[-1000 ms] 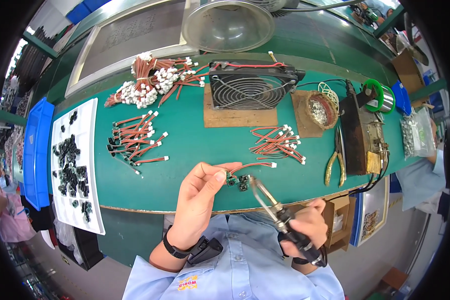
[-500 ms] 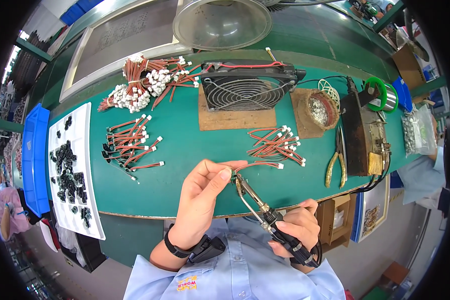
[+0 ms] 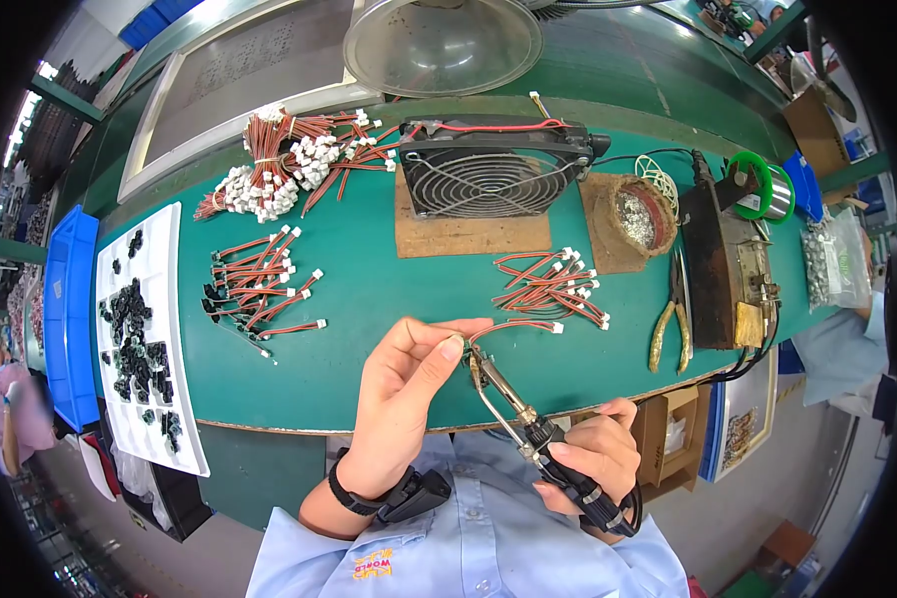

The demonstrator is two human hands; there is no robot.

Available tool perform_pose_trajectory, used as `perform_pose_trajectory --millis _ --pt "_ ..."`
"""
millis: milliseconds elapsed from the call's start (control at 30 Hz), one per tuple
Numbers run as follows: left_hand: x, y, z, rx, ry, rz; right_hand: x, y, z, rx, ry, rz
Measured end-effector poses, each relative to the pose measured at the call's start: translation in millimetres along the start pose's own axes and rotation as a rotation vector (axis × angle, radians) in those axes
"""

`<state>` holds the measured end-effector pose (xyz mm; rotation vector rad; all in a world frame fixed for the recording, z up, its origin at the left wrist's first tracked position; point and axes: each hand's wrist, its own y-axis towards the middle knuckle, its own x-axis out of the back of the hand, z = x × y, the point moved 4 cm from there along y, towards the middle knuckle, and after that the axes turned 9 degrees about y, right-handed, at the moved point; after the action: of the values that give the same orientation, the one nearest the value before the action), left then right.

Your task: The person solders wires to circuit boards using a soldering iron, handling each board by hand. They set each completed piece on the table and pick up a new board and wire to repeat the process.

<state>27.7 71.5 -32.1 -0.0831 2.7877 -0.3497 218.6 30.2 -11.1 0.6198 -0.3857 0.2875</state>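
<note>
My left hand (image 3: 401, 384) is closed in a pinch on a short red and black wire lead (image 3: 523, 326), whose white connector lies to the right. A small dark part sits at the fingertips, mostly hidden. Wrapped in my right hand (image 3: 600, 453) is a soldering iron (image 3: 543, 434) with a thin metal tube running alongside its barrel. The iron's tip meets the wire end beside my left thumb; whether it touches the part I cannot tell. Just beyond lies a loose pile of similar wire leads (image 3: 548, 284).
A white tray (image 3: 191, 399) of small black parts and a blue bin (image 3: 70, 319) stand left. Leads with dark ends (image 3: 259, 284) and a bundle of leads (image 3: 267, 164) lie nearby. Behind is a fan (image 3: 488, 179); right are a solder-scrap bowl (image 3: 658, 239), pliers (image 3: 673, 324) and a solder spool (image 3: 762, 189).
Both hands, the wire lead and the soldering iron stay almost where they were, with only a very slight shift. At the far left, a person in pink has moved a little.
</note>
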Motion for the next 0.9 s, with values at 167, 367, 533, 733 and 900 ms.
perform_pose_trajectory --millis 167,367,533,733,900 --pt "1.1 -0.5 0.9 0.01 0.025 -0.016 8.2 0.6 2.7 -0.044 -0.02 0.003" --pt "0.8 -7.2 0.6 0.064 -0.172 0.047 26.6 -7.3 -36.6 -0.194 -0.086 -0.664" --pt "2.2 -9.9 -1.2 0.102 -0.272 0.077 36.4 21.6 -67.5 -0.371 -0.32 -0.532" --pt "26.5 -12.4 -4.0 -0.038 -0.177 -0.075 7.3 -3.3 -60.7 -0.397 0.28 -0.538" --pt "47.3 -22.5 -3.6 -0.13 -0.123 -0.205 -7.7 25.2 -46.1 -0.276 -0.263 -0.441"
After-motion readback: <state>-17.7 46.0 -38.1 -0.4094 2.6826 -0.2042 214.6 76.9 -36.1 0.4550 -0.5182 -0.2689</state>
